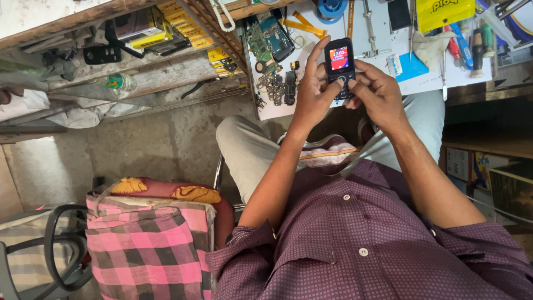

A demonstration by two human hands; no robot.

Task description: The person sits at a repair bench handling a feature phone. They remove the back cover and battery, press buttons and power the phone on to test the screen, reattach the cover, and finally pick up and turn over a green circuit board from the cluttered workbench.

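Left to right: pink checked bag (147, 244) on the seat beside the person, shelf with yellow boxes (166, 25) up left, then the white bench top (383, 33) with a bare circuit board (264, 41) and a pile of small black parts (277, 86) at its left edge. Left hand (313, 91) cradles the black keypad phone (340, 66) from its left side, fingers curled round the body, index up along the edge, thumb on the keys just below the lit screen. Right hand (377, 91) closes on the lower right of the phone, thumb at the keypad too. Phone is held upright just above the bench edge, over the lap. For pressing keys well: I'd keep the left grip firm and steady, press one thumb at a time, screen tilted toward the face. Both forearms rise from the lap, elbows bent, wrists converging at the phone. Screwdrivers (472, 44) lie far right.
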